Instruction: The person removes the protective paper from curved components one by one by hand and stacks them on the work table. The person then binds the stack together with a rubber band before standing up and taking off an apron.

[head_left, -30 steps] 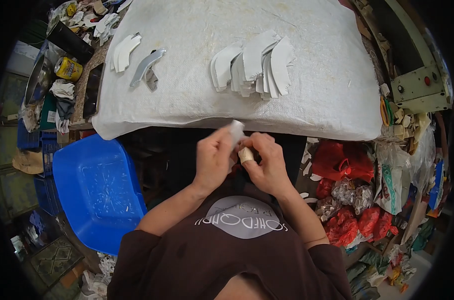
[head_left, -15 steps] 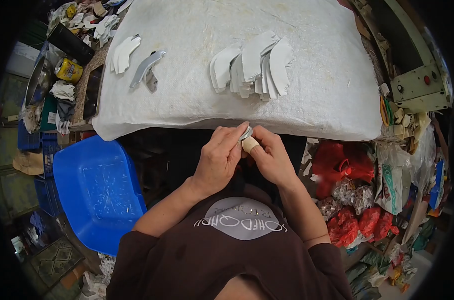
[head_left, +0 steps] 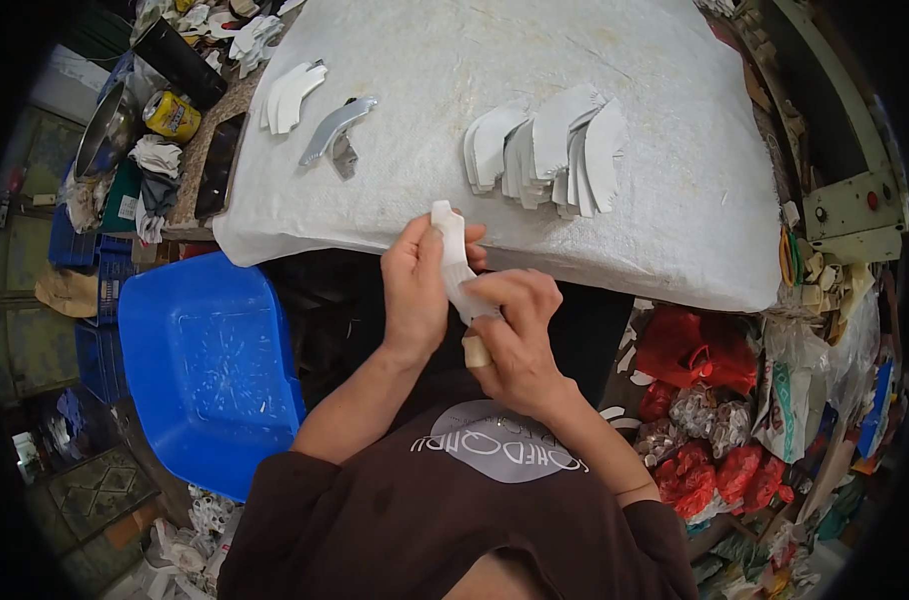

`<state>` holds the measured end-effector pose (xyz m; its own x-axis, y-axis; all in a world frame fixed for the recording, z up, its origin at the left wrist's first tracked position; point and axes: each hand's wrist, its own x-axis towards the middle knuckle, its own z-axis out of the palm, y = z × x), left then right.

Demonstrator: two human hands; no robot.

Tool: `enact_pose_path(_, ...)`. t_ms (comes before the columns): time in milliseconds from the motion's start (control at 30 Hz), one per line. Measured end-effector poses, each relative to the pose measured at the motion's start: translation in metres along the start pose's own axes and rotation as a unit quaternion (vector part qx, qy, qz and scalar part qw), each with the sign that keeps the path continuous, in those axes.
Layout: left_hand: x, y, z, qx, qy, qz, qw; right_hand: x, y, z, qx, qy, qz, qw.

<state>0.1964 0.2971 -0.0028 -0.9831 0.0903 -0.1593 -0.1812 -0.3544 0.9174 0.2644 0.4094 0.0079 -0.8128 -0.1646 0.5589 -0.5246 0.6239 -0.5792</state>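
A curved white strip (head_left: 453,250) is held between both hands in front of the table edge. My left hand (head_left: 415,285) pinches its upper part, fingers closed round it. Lower down, my right hand (head_left: 520,335) grips the strip's other end; its thumb wears a beige wrap (head_left: 477,351). Beyond the hands, stacks of curved white pieces (head_left: 552,145) lie overlapped on the white cloth (head_left: 415,180). Further left on the cloth rest a few white pieces (head_left: 291,97) and two grey, shiny curved pieces (head_left: 338,130), one across the other.
A blue basin (head_left: 215,375) sits at the lower left. Along the table's left side are a dark phone-like slab (head_left: 222,165), a yellow can (head_left: 172,117) and a metal bowl (head_left: 108,131). Red bags (head_left: 697,345) lie at the right, below a control box (head_left: 855,212).
The white strip, mostly hidden between the fingers before, now shows stretched out between both hands. My left hand has moved up the strip. The view has shifted, moving the table things rightward.
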Motion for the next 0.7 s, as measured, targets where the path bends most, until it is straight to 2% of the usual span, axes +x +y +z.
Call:
enact_pose_path(33,0.004,0.003,-0.003,-0.002,-0.002,0.0,1.0,0.0,0.001,-0.002,-0.022,-0.048,-0.028,0.998)
enact_pose_path(67,0.008,0.006,-0.006,-0.004,-0.005,0.0,1.0,0.0,0.001,-0.005,-0.019,-0.049,-0.029,0.998)
enact_pose_path(133,0.019,0.011,-0.012,0.002,0.0,-0.001,1.0,-0.003,-0.002,-0.012,-0.024,-0.062,0.002,0.998)
enact_pose_path(200,0.034,0.024,-0.015,-0.005,0.0,0.038,0.999,-0.018,0.003,-0.014,-0.061,-0.083,0.023,0.994)
enact_pose_path(267,0.053,0.038,-0.008,0.032,0.02,0.073,0.997,-0.038,0.018,-0.019,-0.106,-0.179,0.095,0.974)
enact_pose_path(367,0.091,0.045,0.011,0.139,-0.057,0.068,0.986,-0.09,0.063,-0.009,-0.166,-0.319,0.189,0.914)
enact_pose_path(400,0.11,0.038,0.017,0.138,-0.057,0.07,0.986,-0.089,0.064,-0.012,-0.168,-0.318,0.187,0.914)
enact_pose_path(467,0.143,0.023,0.031,0.367,-0.084,0.184,0.908,-0.083,0.064,-0.019,-0.174,-0.251,0.209,0.929)
enact_pose_path(500,0.151,0.016,0.04,0.367,-0.086,0.185,0.908,-0.08,0.066,-0.023,-0.168,-0.265,0.225,0.923)
enact_pose_path(567,0.165,0.007,0.053,0.468,-0.12,0.228,0.845,-0.073,0.069,-0.026,-0.165,-0.24,0.23,0.929)
enact_pose_path(600,0.165,0.007,0.052,0.47,-0.118,0.23,0.844,-0.07,0.07,-0.026,-0.159,-0.218,0.235,0.934)
enact_pose_path(667,0.164,0.01,0.042,0.555,-0.021,0.265,0.788,-0.067,0.071,-0.027,-0.144,-0.2,0.228,0.942)
enact_pose_path(700,0.163,0.019,0.03,0.559,-0.026,0.255,0.789,-0.068,0.073,-0.028,-0.128,-0.187,0.241,0.944)
